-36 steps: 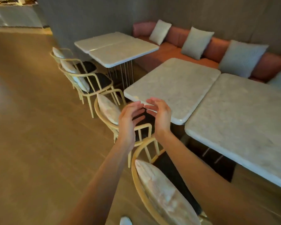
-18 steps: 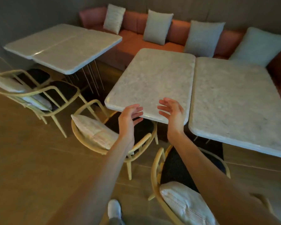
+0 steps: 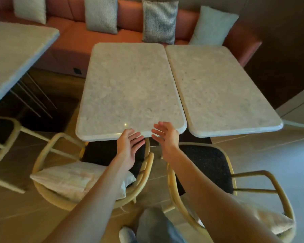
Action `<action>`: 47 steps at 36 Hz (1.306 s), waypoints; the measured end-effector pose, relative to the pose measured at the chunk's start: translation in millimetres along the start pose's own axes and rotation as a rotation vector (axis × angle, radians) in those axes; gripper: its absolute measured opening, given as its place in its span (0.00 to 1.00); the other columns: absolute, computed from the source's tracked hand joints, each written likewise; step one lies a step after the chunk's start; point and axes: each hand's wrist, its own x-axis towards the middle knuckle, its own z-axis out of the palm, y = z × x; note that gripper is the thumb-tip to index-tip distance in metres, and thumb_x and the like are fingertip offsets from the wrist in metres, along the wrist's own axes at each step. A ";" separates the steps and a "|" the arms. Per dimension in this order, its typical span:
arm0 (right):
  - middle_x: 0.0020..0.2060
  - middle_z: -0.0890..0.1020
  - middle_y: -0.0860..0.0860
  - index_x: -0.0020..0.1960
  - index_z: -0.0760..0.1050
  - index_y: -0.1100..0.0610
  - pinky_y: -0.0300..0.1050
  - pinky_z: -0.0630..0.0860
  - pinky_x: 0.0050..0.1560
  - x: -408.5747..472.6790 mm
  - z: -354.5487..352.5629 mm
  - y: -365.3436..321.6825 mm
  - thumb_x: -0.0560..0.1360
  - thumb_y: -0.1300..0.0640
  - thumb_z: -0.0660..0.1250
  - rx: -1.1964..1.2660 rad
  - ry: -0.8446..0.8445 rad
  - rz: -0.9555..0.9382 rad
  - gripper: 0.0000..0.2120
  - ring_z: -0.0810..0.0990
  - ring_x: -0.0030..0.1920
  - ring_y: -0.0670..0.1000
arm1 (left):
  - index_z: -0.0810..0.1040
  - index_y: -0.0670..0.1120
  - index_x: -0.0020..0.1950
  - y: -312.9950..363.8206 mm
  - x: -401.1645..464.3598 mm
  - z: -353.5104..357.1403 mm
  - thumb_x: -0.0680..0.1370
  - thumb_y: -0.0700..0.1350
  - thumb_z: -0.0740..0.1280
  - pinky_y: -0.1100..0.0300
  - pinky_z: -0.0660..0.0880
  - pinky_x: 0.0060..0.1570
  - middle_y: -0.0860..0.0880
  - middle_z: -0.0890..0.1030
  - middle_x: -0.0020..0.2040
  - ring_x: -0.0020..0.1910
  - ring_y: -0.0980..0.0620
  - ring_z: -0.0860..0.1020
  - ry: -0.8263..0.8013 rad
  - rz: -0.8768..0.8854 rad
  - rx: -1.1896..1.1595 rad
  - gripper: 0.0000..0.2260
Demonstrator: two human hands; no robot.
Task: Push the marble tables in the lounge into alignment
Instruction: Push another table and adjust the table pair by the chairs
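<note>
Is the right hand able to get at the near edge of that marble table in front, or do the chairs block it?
Probably yes. The right hand is open at the near edge of the left marble table, above the chairs; nothing lies between.

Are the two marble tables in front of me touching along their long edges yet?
Apart. The head view shows a thin dark gap between the left marble table and the right marble table, widening toward the near corners.
</note>
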 end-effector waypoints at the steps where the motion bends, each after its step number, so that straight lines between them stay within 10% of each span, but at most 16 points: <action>1: 0.57 0.83 0.60 0.58 0.77 0.62 0.54 0.80 0.59 7.0 2.7 5.9 0.82 0.57 0.58 0.030 0.010 0.045 0.13 0.83 0.57 0.61 | 0.74 0.38 0.57 1.3 10.3 -5.3 0.81 0.44 0.63 0.43 0.76 0.63 0.36 0.79 0.59 0.62 0.36 0.79 0.002 -0.044 -0.044 0.10; 9: 0.54 0.78 0.60 0.59 0.73 0.64 0.53 0.79 0.59 86.0 20.6 59.4 0.81 0.54 0.63 0.228 0.076 0.424 0.14 0.81 0.53 0.59 | 0.59 0.36 0.77 -4.9 88.1 -28.2 0.82 0.43 0.63 0.41 0.73 0.66 0.33 0.70 0.70 0.65 0.33 0.75 0.125 -0.296 -0.244 0.26; 15: 0.72 0.70 0.62 0.78 0.59 0.61 0.56 0.74 0.64 152.7 38.2 97.1 0.79 0.51 0.69 0.289 0.142 0.595 0.34 0.72 0.70 0.61 | 0.54 0.41 0.80 -8.9 152.0 -32.8 0.80 0.49 0.66 0.39 0.71 0.68 0.35 0.66 0.74 0.70 0.35 0.71 0.284 -0.401 -0.277 0.34; 27: 0.68 0.75 0.61 0.74 0.65 0.63 0.57 0.69 0.73 220.0 20.6 130.0 0.77 0.49 0.70 0.447 0.131 0.539 0.31 0.74 0.69 0.60 | 0.75 0.44 0.69 -35.7 232.2 -45.7 0.77 0.55 0.70 0.52 0.75 0.67 0.42 0.80 0.64 0.59 0.46 0.81 0.306 -0.295 -0.399 0.24; 38: 0.64 0.79 0.61 0.70 0.68 0.65 0.52 0.77 0.63 212.7 20.2 130.9 0.77 0.51 0.72 0.401 0.146 0.484 0.29 0.79 0.64 0.59 | 0.73 0.41 0.71 -43.9 232.3 -58.1 0.79 0.54 0.67 0.48 0.74 0.67 0.40 0.79 0.65 0.62 0.43 0.80 0.197 -0.210 -0.379 0.25; 47: 0.65 0.79 0.62 0.70 0.68 0.66 0.53 0.78 0.63 208.6 14.8 131.7 0.77 0.53 0.72 0.373 0.120 0.457 0.28 0.80 0.64 0.60 | 0.72 0.41 0.70 -44.0 231.8 -59.0 0.80 0.53 0.67 0.50 0.81 0.45 0.40 0.81 0.60 0.52 0.44 0.82 0.208 -0.171 -0.319 0.23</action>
